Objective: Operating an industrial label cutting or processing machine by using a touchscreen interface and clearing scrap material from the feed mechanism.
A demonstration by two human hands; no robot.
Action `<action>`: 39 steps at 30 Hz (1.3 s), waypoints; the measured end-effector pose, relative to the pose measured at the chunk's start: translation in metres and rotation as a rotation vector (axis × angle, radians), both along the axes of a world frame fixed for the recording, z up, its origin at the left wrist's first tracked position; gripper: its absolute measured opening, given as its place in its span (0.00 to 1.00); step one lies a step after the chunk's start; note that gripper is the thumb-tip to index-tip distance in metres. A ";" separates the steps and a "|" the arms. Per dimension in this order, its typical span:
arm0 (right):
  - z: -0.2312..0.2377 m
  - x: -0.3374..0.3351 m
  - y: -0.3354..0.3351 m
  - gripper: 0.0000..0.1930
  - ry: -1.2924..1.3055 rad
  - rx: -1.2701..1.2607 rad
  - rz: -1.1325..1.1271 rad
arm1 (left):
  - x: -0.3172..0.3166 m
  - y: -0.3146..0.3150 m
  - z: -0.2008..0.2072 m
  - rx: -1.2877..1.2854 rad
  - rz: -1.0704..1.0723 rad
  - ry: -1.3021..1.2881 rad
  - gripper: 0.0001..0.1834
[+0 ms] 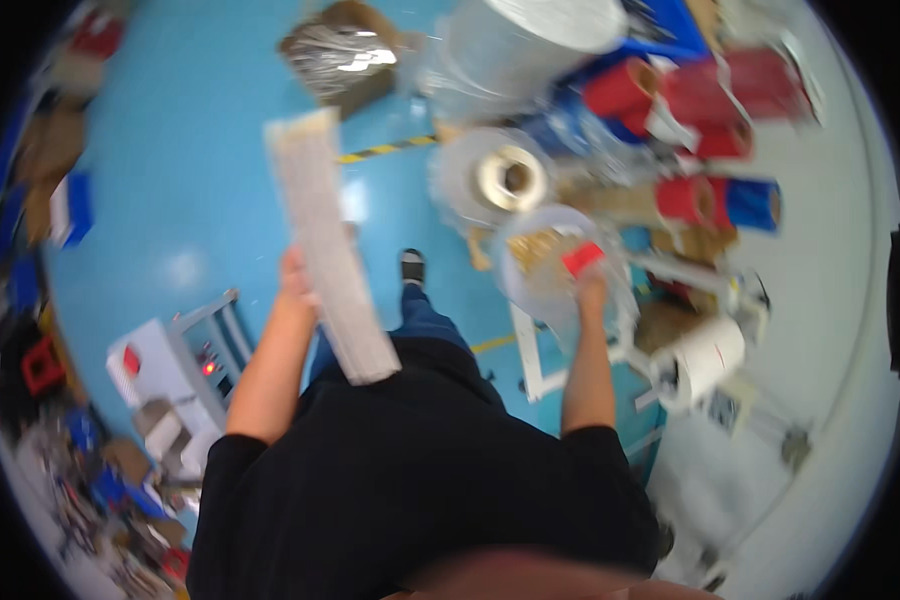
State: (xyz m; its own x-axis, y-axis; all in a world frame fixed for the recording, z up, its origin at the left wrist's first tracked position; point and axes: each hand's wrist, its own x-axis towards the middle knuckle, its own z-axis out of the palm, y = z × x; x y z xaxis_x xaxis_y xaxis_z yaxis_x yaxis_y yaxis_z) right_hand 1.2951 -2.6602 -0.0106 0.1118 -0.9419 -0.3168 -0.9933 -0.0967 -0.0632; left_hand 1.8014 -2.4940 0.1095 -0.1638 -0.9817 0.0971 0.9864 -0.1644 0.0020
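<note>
Pale grey and streaked, a long flat strip (332, 245) slants upward from the front of the person's black shirt (420, 470), its far end over the blue floor (205, 170). The left hand (298, 282) is clamped on its left edge, near the middle. Out to the right, the right hand (591, 285) is closed on a small red object (582, 259), too blurred to name, over a round translucent plastic-wrapped item (515, 285); whether they touch, I cannot tell. Just beyond stands 1 film roll (458, 182) with a pale core.
</note>
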 end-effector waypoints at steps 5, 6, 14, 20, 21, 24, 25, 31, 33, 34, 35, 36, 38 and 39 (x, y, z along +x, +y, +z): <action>0.080 0.019 0.019 0.08 -0.482 -0.006 -0.438 | -0.026 -0.019 0.038 -0.015 0.000 -0.047 0.29; 0.096 0.019 0.025 0.07 -0.651 0.041 -0.570 | -0.028 -0.022 0.041 0.016 -0.006 -0.074 0.28; 0.209 0.012 0.061 0.10 -1.202 0.065 -0.825 | -0.056 -0.015 0.026 0.055 -0.065 -0.058 0.34; 0.245 0.152 0.045 0.06 -1.795 0.343 -0.492 | -0.082 -0.033 0.059 0.084 -0.260 -0.106 0.44; 0.246 0.182 0.045 0.06 -1.803 0.403 -0.456 | -0.085 -0.033 0.064 0.107 -0.223 -0.120 0.47; 0.257 0.268 0.052 0.06 -1.493 0.649 -0.075 | -0.073 -0.021 0.044 0.120 -0.082 -0.212 0.45; 0.254 0.288 0.056 0.06 -1.435 0.636 0.034 | -0.061 -0.013 0.050 0.137 -0.039 -0.236 0.42; 0.262 0.414 0.088 0.06 -1.310 0.666 0.384 | 0.028 0.057 0.057 0.175 0.318 -0.202 0.38; 0.258 0.462 0.106 0.05 -1.334 0.669 0.478 | 0.061 0.093 0.053 0.171 0.446 -0.180 0.38; 0.256 0.489 0.118 0.05 -1.367 0.634 0.505 | 0.077 0.114 0.051 0.156 0.503 -0.140 0.38; 0.259 0.518 0.135 0.04 -1.336 0.711 0.535 | 0.093 0.133 0.049 0.133 0.551 -0.097 0.37; 0.255 0.545 0.150 0.04 -1.323 0.737 0.594 | 0.109 0.149 0.046 0.119 0.609 -0.099 0.37; 0.239 0.599 0.186 0.08 -1.106 0.835 0.822 | 0.142 0.183 0.034 0.127 0.678 -0.077 0.36; 0.247 0.629 0.214 0.13 -1.066 0.755 0.921 | 0.159 0.204 0.021 0.108 0.692 -0.069 0.34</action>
